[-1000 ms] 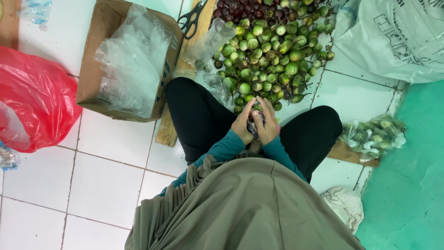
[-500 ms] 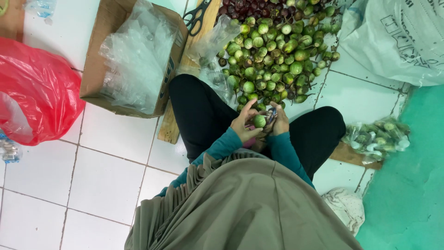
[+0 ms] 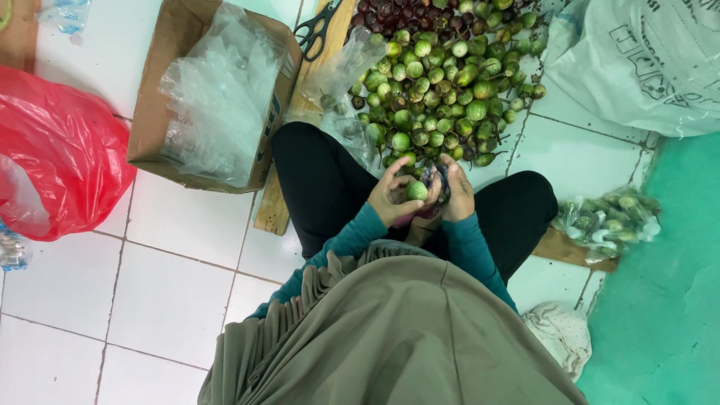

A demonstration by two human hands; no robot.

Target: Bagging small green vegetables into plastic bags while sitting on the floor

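Since the earlier frame, both hands have stayed over the lap and the fruit has shifted a little toward the left hand.

Left hand: fingers curled round the small green fruit, holding it between the knees, just below the pile of green and dark fruits on the tiled floor. Right hand: closed beside the fruit on what seems to be a thin clear bag, though the view is too small to be sure. Left of the pile, a box of clear bags and a red bag; scissors on a board; at right, a filled packet and a white sack.
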